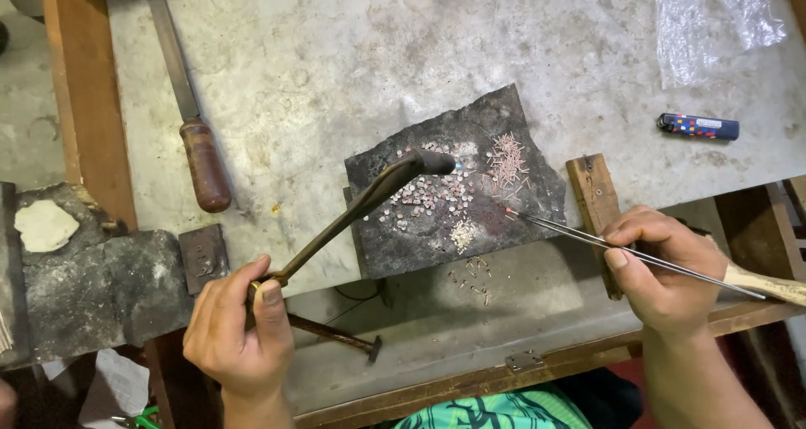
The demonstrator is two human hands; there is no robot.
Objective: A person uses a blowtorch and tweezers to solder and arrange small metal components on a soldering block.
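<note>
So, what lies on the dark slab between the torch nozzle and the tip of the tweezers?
In the head view, small round pieces and a pale heap of tiny bits lie on the dark slab between the torch nozzle and the tweezers' tip.

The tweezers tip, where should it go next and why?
Probably a short slide left onto the small pieces under the torch nozzle. The tweezers in the right hand touch the dark slab right of them; the left hand aims the torch there.
</note>
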